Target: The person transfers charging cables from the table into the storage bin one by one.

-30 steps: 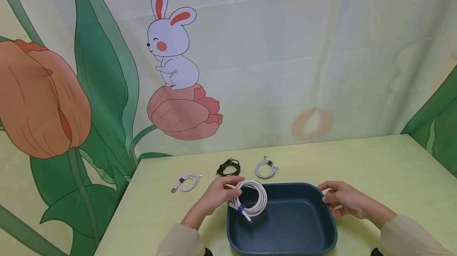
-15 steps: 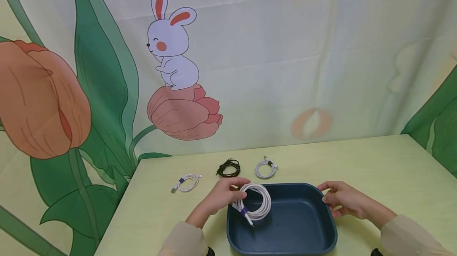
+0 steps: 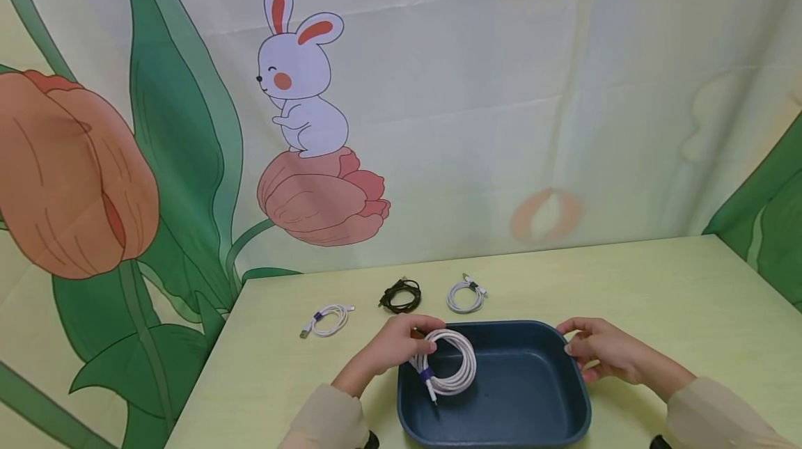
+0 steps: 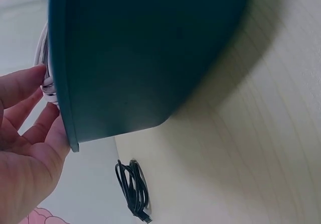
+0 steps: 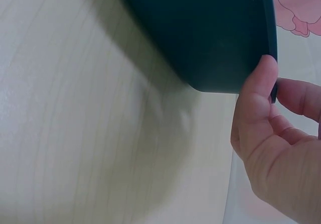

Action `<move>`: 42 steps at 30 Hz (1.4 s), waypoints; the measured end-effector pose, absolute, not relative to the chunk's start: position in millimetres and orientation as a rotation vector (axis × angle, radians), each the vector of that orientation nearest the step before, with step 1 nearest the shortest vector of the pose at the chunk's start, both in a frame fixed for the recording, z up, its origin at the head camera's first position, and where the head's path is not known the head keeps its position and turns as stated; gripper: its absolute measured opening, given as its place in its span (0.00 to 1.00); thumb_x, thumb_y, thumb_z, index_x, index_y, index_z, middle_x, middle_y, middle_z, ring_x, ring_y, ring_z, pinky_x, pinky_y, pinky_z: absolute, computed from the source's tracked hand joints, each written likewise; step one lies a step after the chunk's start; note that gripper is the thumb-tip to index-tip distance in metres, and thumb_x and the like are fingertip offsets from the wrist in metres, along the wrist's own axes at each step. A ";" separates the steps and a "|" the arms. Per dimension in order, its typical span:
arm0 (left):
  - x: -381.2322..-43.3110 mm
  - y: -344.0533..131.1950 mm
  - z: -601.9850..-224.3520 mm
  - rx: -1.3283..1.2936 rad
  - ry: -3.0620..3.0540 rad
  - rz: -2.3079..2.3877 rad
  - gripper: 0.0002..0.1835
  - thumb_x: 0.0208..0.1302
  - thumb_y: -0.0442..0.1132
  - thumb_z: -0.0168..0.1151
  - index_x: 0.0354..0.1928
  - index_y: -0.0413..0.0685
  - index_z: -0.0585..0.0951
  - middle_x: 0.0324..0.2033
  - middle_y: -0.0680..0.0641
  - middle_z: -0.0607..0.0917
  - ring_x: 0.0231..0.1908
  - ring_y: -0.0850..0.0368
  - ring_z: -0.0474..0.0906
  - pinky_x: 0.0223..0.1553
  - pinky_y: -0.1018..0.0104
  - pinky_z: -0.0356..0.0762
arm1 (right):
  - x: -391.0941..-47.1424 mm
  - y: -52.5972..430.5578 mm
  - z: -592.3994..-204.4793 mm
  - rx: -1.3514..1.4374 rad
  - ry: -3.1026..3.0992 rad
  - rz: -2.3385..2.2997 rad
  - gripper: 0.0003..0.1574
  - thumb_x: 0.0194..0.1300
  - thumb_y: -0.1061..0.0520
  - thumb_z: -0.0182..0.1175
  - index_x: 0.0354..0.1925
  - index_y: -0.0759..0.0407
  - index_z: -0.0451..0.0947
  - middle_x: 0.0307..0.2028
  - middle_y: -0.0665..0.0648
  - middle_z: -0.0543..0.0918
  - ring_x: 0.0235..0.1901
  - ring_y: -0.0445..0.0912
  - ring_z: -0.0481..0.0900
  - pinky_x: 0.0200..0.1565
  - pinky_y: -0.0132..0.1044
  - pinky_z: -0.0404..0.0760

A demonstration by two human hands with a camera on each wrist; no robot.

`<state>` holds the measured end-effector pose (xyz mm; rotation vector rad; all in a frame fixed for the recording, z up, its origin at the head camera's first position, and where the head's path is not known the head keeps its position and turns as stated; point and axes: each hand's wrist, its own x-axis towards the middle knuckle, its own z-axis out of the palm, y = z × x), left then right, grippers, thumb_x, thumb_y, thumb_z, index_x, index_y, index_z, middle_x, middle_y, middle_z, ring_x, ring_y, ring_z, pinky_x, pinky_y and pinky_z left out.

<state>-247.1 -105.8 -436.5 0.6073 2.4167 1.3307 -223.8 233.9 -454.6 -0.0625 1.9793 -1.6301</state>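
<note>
My left hand (image 3: pixel 402 344) pinches a coiled white cable (image 3: pixel 467 367) between thumb and fingers, over the left part of a dark blue rectangular tray (image 3: pixel 526 393). A purple strap (image 3: pixel 427 373) binds the coil, and one plug end points down. In the left wrist view the tray's wall (image 4: pixel 125 73) hides most of the coil, and the left fingers are at its rim. On the tray's right side, my right hand (image 3: pixel 604 350) grips the rim near the far corner. The right wrist view has the thumb and fingers of this hand (image 5: pixel 271 143) on either side of the rim.
Beyond the tray lie three more coiled cables: a white one with a dark blue strap (image 3: pixel 338 322), a black one (image 3: pixel 415 296) and a whitish one with a black strap (image 3: pixel 452 301). A printed curtain (image 3: pixel 451 122) hangs behind the pale table (image 3: pixel 658 289).
The left hand has moved slightly right and nearer with the white cable, lower over the tray; the plug end has swung a little left. The right hand and the tray have stayed in place.
</note>
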 end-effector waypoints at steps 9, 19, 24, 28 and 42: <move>-248.8 -104.2 -436.2 0.605 2.409 1.301 0.17 0.54 0.30 0.57 0.48 0.40 0.77 0.42 0.43 0.80 0.36 0.52 0.77 0.35 0.69 0.75 | -226.4 236.2 -457.0 -0.073 1.961 -1.636 0.25 0.59 0.61 0.50 0.54 0.66 0.59 0.26 0.53 0.72 0.21 0.42 0.71 0.24 0.33 0.75; -248.8 -99.2 -436.1 0.675 2.435 1.190 0.16 0.54 0.28 0.56 0.47 0.40 0.78 0.43 0.44 0.81 0.35 0.57 0.76 0.34 0.71 0.74 | -226.1 236.0 -454.5 -0.071 1.955 -1.641 0.25 0.60 0.61 0.50 0.54 0.67 0.59 0.27 0.54 0.72 0.21 0.42 0.71 0.25 0.34 0.76; -249.0 -97.3 -436.5 0.688 2.457 1.131 0.16 0.53 0.27 0.57 0.46 0.42 0.79 0.41 0.46 0.82 0.32 0.61 0.74 0.32 0.71 0.73 | -225.8 235.6 -453.9 -0.065 1.958 -1.638 0.24 0.60 0.61 0.50 0.54 0.67 0.59 0.27 0.54 0.72 0.21 0.42 0.71 0.25 0.34 0.76; -248.2 -96.0 -435.8 0.698 2.480 1.064 0.16 0.53 0.28 0.58 0.45 0.44 0.79 0.41 0.47 0.82 0.32 0.62 0.74 0.33 0.71 0.73 | -226.1 235.8 -454.7 -0.064 1.963 -1.635 0.24 0.60 0.61 0.50 0.54 0.66 0.59 0.27 0.54 0.72 0.22 0.42 0.71 0.25 0.34 0.76; -248.1 -91.0 -437.8 0.773 2.531 0.916 0.14 0.53 0.29 0.58 0.43 0.47 0.80 0.36 0.51 0.83 0.29 0.66 0.71 0.33 0.74 0.70 | -223.4 236.1 -452.5 -0.078 1.952 -1.644 0.26 0.59 0.61 0.51 0.55 0.67 0.58 0.26 0.53 0.72 0.21 0.41 0.71 0.25 0.33 0.76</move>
